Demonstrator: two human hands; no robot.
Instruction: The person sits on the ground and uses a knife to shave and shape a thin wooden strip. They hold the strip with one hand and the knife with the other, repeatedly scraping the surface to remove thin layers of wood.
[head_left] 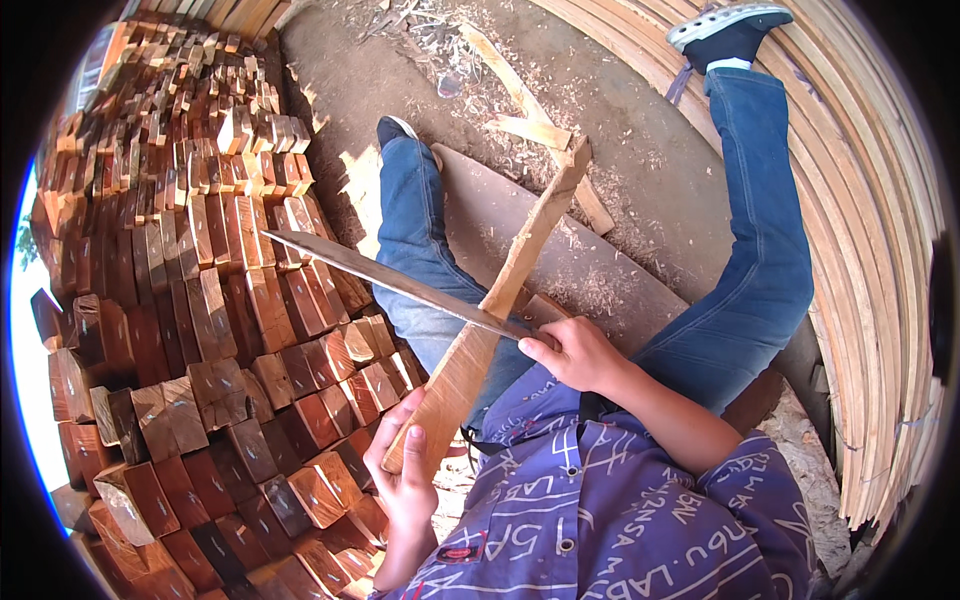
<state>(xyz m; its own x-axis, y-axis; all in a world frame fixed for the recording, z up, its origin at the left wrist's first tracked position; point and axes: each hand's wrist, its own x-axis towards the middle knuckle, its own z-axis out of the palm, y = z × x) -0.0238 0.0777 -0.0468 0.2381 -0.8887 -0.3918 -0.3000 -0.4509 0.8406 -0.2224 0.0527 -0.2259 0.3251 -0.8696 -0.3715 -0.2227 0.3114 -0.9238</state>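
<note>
A pale piece of wood, wide at the near end and narrowing to a stick-like far end, slants up from lower left to upper right. Its wide end is gripped by my left hand, thumb on one face and fingers around the edge. My right hand is closed around one end of a long, dark, flat metal blade. The blade crosses over the wood near its middle, and its tapered tip points to the far left. The end inside my right fist is hidden.
Stacked reddish-brown wood blocks fill the left side. Long pale strips lie curved along the right. Between my spread legs lies a flat board with shavings on it. Wood offcuts and more shavings lie on the ground beyond.
</note>
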